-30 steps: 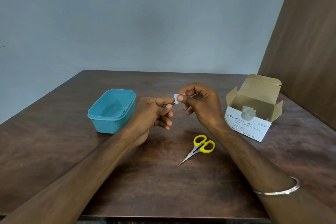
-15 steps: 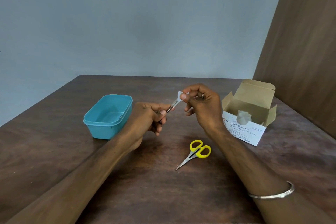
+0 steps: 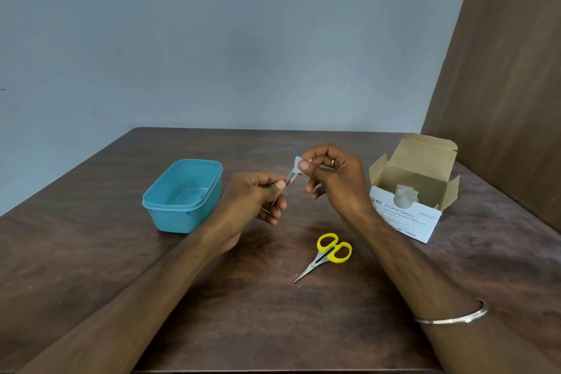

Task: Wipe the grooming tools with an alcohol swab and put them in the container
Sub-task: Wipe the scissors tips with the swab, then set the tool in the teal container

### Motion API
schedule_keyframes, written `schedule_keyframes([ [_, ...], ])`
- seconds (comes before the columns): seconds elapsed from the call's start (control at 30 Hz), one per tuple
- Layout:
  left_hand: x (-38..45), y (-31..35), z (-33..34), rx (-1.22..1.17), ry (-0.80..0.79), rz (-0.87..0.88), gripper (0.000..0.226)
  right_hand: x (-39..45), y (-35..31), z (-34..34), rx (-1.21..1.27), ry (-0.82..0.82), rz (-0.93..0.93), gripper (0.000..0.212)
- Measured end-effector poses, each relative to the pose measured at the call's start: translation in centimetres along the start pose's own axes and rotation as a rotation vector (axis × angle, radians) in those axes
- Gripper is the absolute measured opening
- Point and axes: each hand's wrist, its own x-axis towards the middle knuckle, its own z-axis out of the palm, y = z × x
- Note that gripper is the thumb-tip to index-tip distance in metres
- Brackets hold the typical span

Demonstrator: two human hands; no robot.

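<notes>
The task stood at its first tool: the left hand [image 3: 255,197] pinched the lower end of a pair of slim metal tweezers [image 3: 290,177] between thumb and curled fingers, while the right hand [image 3: 331,176] pinched a small white alcohol swab [image 3: 298,160] around the tweezers' upper tip, both held in the air above the tabletop [image 3: 91,252]. Judging by this, the wipe of the tweezers was underway and close to its end. The teal container [image 3: 182,196] sat to the left, near the left hand, and looked to hold nothing yet. The yellow-handled scissors [image 3: 326,255] lay closed on the tabletop between the forearms, untouched, so they remained to be wiped and both tools remained to be put away. The open box of alcohol swabs [image 3: 409,191] stood to the right. Compared with a second before, the swab had slid outward along the tweezers, more bare metal showed between the hands, and the hands had drawn further apart; the scissors, container and box had not moved on the tabletop.
</notes>
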Motion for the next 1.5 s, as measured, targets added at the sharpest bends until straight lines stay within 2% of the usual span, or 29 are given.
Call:
schedule_keyframes([
  [0.13,-0.1,0.1,-0.1,0.032,0.015,-0.004,0.014,-0.2,0.0,0.3,-0.010,-0.044,0.004,0.009],
  [0.23,0.0,0.2,0.1,0.073,0.100,0.033,0.014,-0.1,0.0,0.2,-0.011,0.001,-0.002,0.008],
  [0.33,-0.1,0.2,0.3,0.181,0.227,0.112,0.011,0.0,0.4,0.1,-0.017,0.065,0.004,0.010],
  [0.43,-0.6,0.1,0.6,0.349,0.324,0.258,0.009,0.0,0.8,0.1,-0.089,0.060,-0.006,0.011],
  [0.53,-1.3,0.6,0.9,0.497,0.366,0.372,0.011,-0.2,0.8,0.2,-0.174,0.053,-0.028,0.011],
  [0.7,-2.7,3.0,-0.1,0.583,0.458,0.467,0.013,-0.3,0.8,0.2,-0.192,0.041,-0.023,0.010],
  [0.8,-2.6,4.7,-3.1,0.713,0.519,0.342,0.007,-0.3,0.9,0.2,-0.185,0.042,-0.016,0.011],
  [0.93,-1.2,6.2,-7.8,0.894,0.546,0.089,0.014,-0.2,1.0,0.1,-0.185,0.036,-0.010,0.015],
  [1.07,-0.5,6.1,-9.6,1.046,0.387,-0.187,0.015,-0.1,1.1,0.0,-0.138,0.036,0.013,0.011],
  [1.13,-0.1,5.7,-9.6,1.093,0.306,-0.273,0.018,-0.1,1.1,0.0,-0.136,0.039,0.014,0.010],
  [1.3,0.5,4.8,-8.6,1.182,0.253,-0.357,0.023,-0.1,1.2,-0.2,-0.141,0.040,0.014,0.008],
  [1.5,0.8,4.4,-8.0,1.270,0.182,-0.359,0.011,-0.1,1.2,-0.2,-0.150,0.040,0.016,0.011],
])
